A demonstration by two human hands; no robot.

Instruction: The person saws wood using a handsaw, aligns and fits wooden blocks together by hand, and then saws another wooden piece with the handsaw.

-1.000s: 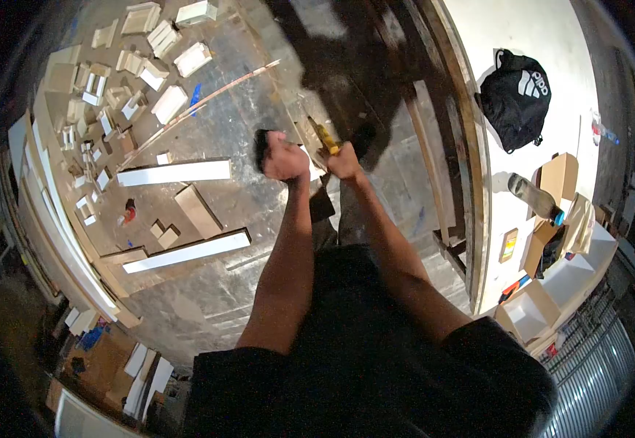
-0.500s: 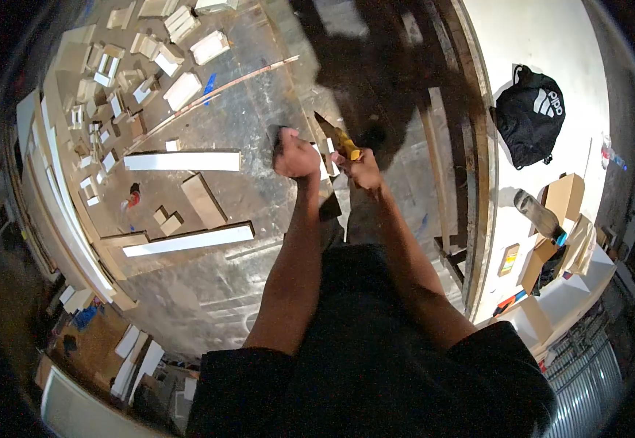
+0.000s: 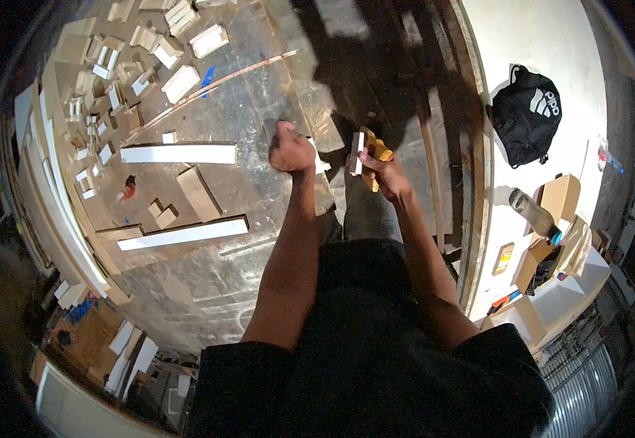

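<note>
My right hand (image 3: 389,177) is closed around the yellow handle of a saw (image 3: 380,150); its blade cannot be made out now. Between the thumb and fingers of that same hand is a small white-faced wood block (image 3: 358,153). My left hand (image 3: 293,151) is curled into a fist over the work surface, and whatever it grips is hidden. Just right of the left fist, a white-faced piece (image 3: 318,157) shows in part. Further left lie a long white-faced strip (image 3: 179,154), a second strip (image 3: 184,233) and a plain wood board (image 3: 198,193).
Many small wood pieces (image 3: 142,82) cover the far left of the surface. A thin wooden stick (image 3: 248,71) lies across it. On the white table to the right are a black drawstring bag (image 3: 528,115), a bottle (image 3: 535,216) and an open cardboard box (image 3: 564,197).
The right hand has moved slightly right and turned the saw, so the blade no longer shows pointing up-left. A small white-faced block now shows in its fingers. The left fist has barely shifted.
</note>
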